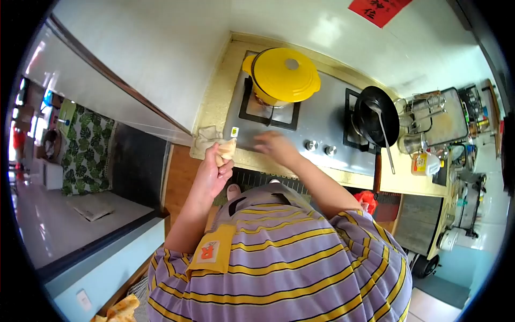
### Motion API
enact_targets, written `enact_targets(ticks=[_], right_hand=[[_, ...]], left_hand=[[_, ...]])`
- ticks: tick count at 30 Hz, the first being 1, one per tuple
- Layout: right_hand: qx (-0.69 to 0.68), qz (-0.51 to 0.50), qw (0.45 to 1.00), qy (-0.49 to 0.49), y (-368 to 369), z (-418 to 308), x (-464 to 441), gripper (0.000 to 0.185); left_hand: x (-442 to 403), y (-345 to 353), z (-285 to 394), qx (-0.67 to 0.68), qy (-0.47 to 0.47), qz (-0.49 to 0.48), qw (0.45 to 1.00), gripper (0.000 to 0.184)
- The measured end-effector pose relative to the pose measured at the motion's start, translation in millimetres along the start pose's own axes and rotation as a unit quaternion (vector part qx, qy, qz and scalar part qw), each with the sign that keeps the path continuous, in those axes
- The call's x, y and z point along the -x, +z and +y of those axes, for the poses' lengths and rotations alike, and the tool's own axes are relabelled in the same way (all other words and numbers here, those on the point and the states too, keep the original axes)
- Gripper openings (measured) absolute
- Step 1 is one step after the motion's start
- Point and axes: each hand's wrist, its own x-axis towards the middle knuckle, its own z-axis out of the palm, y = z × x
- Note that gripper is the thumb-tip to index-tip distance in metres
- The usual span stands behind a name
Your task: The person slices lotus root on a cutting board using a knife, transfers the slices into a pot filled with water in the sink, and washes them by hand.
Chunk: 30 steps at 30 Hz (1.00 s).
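My left hand (pixel 213 174) is closed around a crumpled cream cloth (pixel 226 149), held just in front of the counter's left corner. My right hand (pixel 279 150) reaches over the front edge of the steel gas stove (pixel 316 126), to the right of the cloth. Its fingers are smeared by motion, so their grip is unclear. A second pale cloth (pixel 208 137) lies on the counter beside the stove, close to my left hand. Behind both hands, a yellow lidded pot (pixel 292 72) sits on the left burner.
A black wok (pixel 371 121) with a metal ladle (pixel 385 134) stands on the right burner, its handle jutting past the counter edge. Further right are a white-and-orange bottle (pixel 425 163) and a dish rack (pixel 426 107). A wall (pixel 145 59) borders the left.
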Motion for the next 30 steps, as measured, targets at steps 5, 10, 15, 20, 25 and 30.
enact_targets(ticks=[5, 10, 15, 20, 25, 30], right_hand=[[0.198, 0.156, 0.956, 0.151, -37.6, 90.3, 73.3, 0.028], [0.166, 0.177, 0.938, 0.246, -45.3, 98.2, 96.1, 0.033], [0.131, 0.124, 0.937, 0.3, -45.8, 94.9, 92.8, 0.034], [0.138, 0.118, 0.943, 0.279, -42.1, 104.3, 93.0, 0.034], [0.158, 0.095, 0.943, 0.278, -42.6, 104.4, 89.0, 0.032], [0.169, 0.089, 0.946, 0.262, -41.1, 105.9, 88.2, 0.031]], left_hand=[[-25.7, 4.9, -18.2, -0.024, -0.023, -0.002, 0.999, 0.033], [-33.2, 12.8, -26.5, -0.049, -0.043, -0.015, 0.998, 0.031], [-34.6, 17.1, -28.6, -0.062, -0.042, -0.012, 0.997, 0.032], [-36.4, 13.7, -32.4, -0.056, -0.043, -0.016, 0.997, 0.032], [-30.4, 15.8, -30.3, -0.047, -0.04, -0.021, 0.998, 0.032], [-29.6, 11.4, -31.8, -0.025, -0.031, -0.009, 0.999, 0.029]])
